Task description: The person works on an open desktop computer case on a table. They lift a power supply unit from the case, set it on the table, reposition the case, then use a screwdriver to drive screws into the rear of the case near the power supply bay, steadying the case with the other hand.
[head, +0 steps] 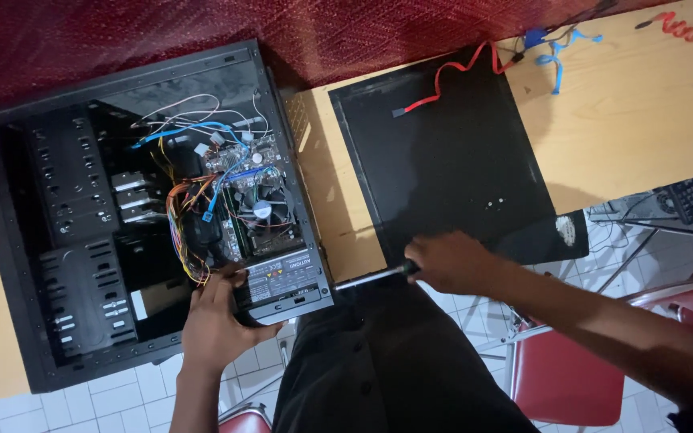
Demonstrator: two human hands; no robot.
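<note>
An open black computer case [82, 240] is laid on its side on the wooden counter [643, 104]. Inside it, one motherboard with a round cooler fan [262, 210] is seen, one power supply [286, 282] at the case's 5 o'clock corner, and one bundle of orange and yellow wires [182, 232]. The left hand [218, 325] is spread flat against the power supply, gripping nothing. A screwdriver [370, 277] is held closed in the right hand [451, 263], its shaft pointed at 9 o'clock toward the case. One black side panel [443, 160] is laid at 3 o'clock of the case, one red cable [451, 76] draped over it.
</note>
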